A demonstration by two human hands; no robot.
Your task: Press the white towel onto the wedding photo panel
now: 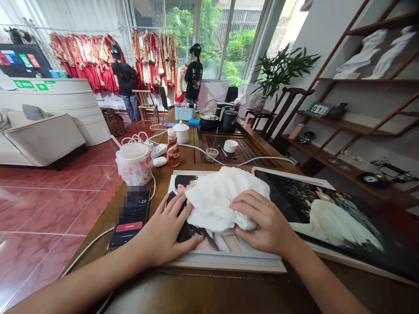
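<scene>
A framed photo print [229,260] lies flat on the wooden table, close in front of me. My left hand [172,229] rests on its left part with the fingers spread and holds nothing. Bunched over the middle of the print is a white fluffy cloth [222,196], which hides much of the picture. My right hand [262,222] grips the cloth's right side with bent fingers. A second framed photo [340,213], showing a pale gown on a dark background, lies to the right.
Left of the print are a phone [131,218] with a cable, a bagged tub [134,163] and a brown bottle [173,149]. Behind stand a white lidded cup [181,132] and a tea tray [209,141]. Two people stand near garment racks.
</scene>
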